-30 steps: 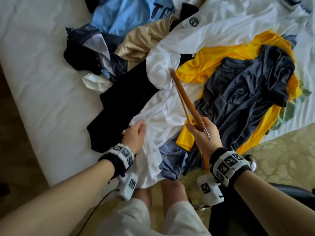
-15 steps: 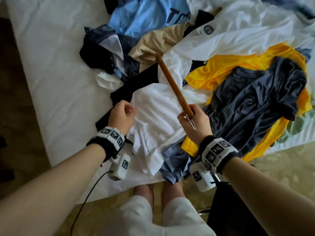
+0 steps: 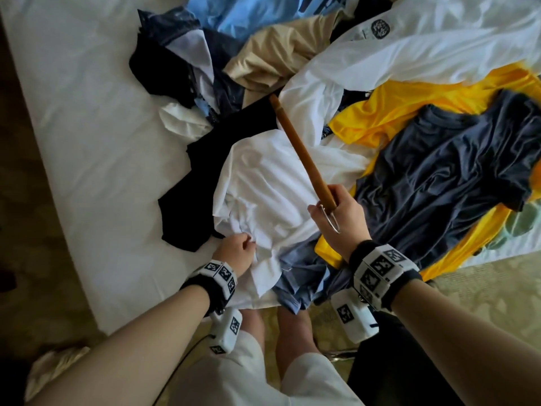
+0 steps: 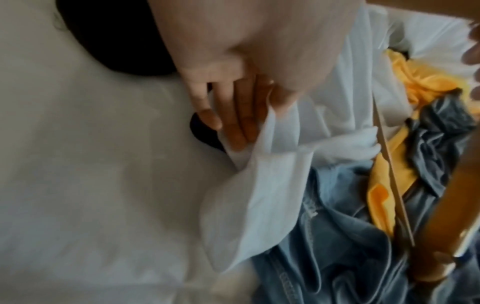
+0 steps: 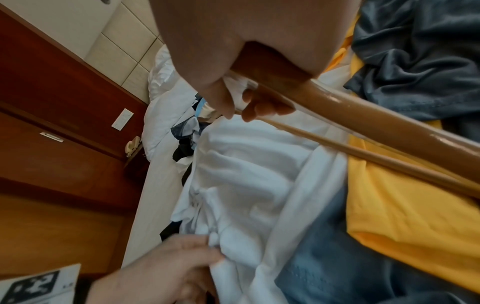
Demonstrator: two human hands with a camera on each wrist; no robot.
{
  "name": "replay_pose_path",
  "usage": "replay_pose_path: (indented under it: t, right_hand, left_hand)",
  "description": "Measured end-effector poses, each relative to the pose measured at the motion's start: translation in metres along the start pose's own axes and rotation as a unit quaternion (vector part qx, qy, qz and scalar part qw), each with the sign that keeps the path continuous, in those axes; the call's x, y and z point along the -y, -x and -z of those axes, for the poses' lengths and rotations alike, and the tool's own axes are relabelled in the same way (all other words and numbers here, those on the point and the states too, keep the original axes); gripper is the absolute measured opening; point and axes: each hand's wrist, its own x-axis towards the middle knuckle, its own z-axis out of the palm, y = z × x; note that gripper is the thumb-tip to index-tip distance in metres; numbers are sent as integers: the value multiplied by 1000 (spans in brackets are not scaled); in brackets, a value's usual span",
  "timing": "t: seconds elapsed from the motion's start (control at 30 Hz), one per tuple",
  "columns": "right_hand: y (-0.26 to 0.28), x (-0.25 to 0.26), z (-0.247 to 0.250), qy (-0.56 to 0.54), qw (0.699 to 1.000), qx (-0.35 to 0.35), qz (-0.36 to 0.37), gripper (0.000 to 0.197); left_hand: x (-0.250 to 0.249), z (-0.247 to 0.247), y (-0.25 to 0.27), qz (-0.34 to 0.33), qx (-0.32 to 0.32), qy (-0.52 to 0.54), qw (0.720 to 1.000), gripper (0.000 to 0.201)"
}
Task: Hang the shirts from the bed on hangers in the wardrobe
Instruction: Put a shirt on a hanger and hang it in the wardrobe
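L hand: my left hand (image 3: 235, 253) has its fingers curled, pinching a bunched edge of the white shirt (image 3: 263, 186) near the bed's front edge. I judge it's gathering the hem/opening so the hanger can go in.
R hand: my right hand (image 3: 339, 218) is wrapped round the wooden hanger (image 3: 301, 150) at its middle, by the metal hook (image 3: 330, 218); one arm of it points away over the shirt (held clear of the cloth, not yet inside it).
White shirt: lies crumpled on top of the pile, partly over a black shirt (image 3: 205, 171) and a blue-grey one (image 3: 301, 276).
Bed (image 3: 73, 127): acts as the holder here. On it, w/ the above: a dark grey tee (image 3: 439, 177) spread over a yellow shirt (image 3: 409, 112), a tan one (image 3: 278, 51), a light blue one (image 3: 234, 13).
Wardrobe: not in view; dark wood panels (image 5: 52, 102) show in the right wrist view, can't tell what they are.
Progress: early, I'd say, since many shirts lie unhung.
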Motion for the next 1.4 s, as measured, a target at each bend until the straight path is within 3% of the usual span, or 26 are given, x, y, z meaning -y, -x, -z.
replay_pose_path:
  t: [0.1, 0.17, 0.27, 0.4, 0.43, 0.53, 0.63, 0.7, 0.77, 0.83, 0.9, 0.97, 1.03, 1.13, 1.3, 1.33, 1.4]
  right_hand:
    - [1, 3, 2, 2, 1000, 2, -9, 22]
    - [3, 7, 4, 1, 1000, 4, -6, 22]
    - [2, 16, 6, -1, 1000, 18, 11, 28]
    - [-5, 36, 1, 45, 996, 70, 28, 47]
    - [-6, 41, -1, 53, 995, 81, 31, 50]
    - [-12, 50, -4, 78, 990, 115, 37, 50]
    - [-19, 50, -3, 103, 987, 119, 33, 36]
    - [-22, 51, -1, 104, 988, 105, 36, 32]
    - [-22, 53, 1, 99, 989, 96, 48, 30]
    - [-22, 54, 4, 82, 991, 86, 63, 29]
    - [-21, 52, 10, 66, 993, 65, 72, 28]
    - [-20, 47, 16, 42, 996, 23, 69, 24]
    - [-19, 43, 21, 16, 998, -12, 51, 21]
    - [-17, 33, 28, -32, 999, -38, 0, 16]
    - [-11, 13, 42, -80, 991, -103, -39, 14]
    - [-10, 8, 44, -87, 989, -114, -46, 12]
    - [-7, -1, 48, -99, 985, -130, -54, 10]
  left_hand:
    - [-19, 25, 10, -26, -39, 118, 992, 27]
    - [-32, 50, 17, -26, -89, 211, 973, 33]
    - [-46, 90, 13, 45, -131, 348, 927, 24]
    - [-71, 122, 22, 100, -49, 555, 824, 22]
    - [-77, 125, 28, 101, -17, 574, 813, 25]
    - [-86, 136, 45, 79, 42, 579, 811, 34]
    - [-74, 151, 55, 82, 49, 593, 799, 36]
    - [-56, 160, 60, 93, 30, 607, 789, 36]
    - [-36, 164, 61, 130, -47, 610, 780, 31]
    - [-12, 162, 51, 171, -161, 569, 788, 19]
    - [0, 156, 35, 156, -264, 429, 850, 19]
    - [-1, 137, 22, 57, -296, 230, 925, 18]
    - [-14, 114, 13, -87, -295, 65, 949, 19]
    - [-67, 84, -4, -265, -244, -105, 927, 36]
    - [-148, 40, -50, -300, -126, -293, 899, 88]
    - [-153, 35, -60, -309, -118, -328, 885, 82]
    - [-154, 29, -75, -338, -112, -372, 857, 47]
